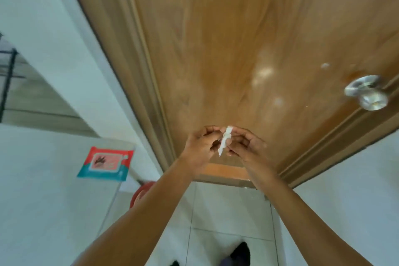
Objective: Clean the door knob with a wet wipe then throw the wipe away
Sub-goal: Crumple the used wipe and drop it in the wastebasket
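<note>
Wipe (225, 140) pinched between left hand (201, 147) and right hand (246, 147); knob (367, 93) untouched.

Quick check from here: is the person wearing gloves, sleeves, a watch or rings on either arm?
No. The left hand and right hand are both bare, with no gloves. Both forearms are uncovered as far as the frame shows, with no sleeve edge in view. No watch or bracelet shows at either wrist; rings are too blurred to rule out.

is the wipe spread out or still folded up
Folded. The wipe shows as a narrow white strip pinched between the left hand and right hand, not an open sheet.
</note>
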Action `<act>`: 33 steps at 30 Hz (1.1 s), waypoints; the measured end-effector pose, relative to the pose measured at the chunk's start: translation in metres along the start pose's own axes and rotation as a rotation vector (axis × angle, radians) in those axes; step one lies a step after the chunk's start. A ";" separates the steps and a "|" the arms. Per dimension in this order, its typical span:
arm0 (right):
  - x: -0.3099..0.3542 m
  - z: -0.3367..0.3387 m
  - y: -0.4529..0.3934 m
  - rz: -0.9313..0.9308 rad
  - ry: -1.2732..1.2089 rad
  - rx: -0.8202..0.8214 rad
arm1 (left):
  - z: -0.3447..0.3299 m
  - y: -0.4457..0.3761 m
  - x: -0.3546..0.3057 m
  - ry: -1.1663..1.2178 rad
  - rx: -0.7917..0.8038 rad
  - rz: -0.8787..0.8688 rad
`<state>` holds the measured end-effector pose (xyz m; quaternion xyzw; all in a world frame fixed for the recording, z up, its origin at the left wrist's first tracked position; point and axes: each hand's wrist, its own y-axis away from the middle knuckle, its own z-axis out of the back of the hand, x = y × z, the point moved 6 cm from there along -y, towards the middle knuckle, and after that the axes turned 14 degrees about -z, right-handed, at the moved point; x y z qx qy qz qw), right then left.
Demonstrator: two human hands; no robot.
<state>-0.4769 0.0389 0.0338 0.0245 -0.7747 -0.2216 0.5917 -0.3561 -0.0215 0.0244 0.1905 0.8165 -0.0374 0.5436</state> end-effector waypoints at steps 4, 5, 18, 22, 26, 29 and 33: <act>-0.048 -0.048 -0.009 -0.069 0.074 -0.081 | 0.066 0.027 0.010 -0.158 -0.107 0.011; -0.063 -0.054 -0.013 -0.082 0.110 -0.124 | 0.081 0.032 0.018 -0.196 -0.141 0.024; -0.336 -0.126 -0.078 -0.456 0.575 -0.099 | 0.289 0.090 0.217 -0.542 -0.598 0.187; -0.407 -0.142 -0.111 -0.469 0.659 -0.044 | 0.343 0.083 0.263 -0.660 -0.594 0.197; -0.463 -0.149 -0.136 -0.560 0.762 0.103 | 0.391 0.078 0.302 -0.842 -0.532 0.326; -0.476 -0.142 -0.140 -0.551 0.842 0.160 | 0.409 0.085 0.315 -0.910 -0.516 0.341; -0.464 -0.124 -0.132 -0.578 0.764 0.106 | 0.397 0.084 0.309 -0.931 -0.417 0.248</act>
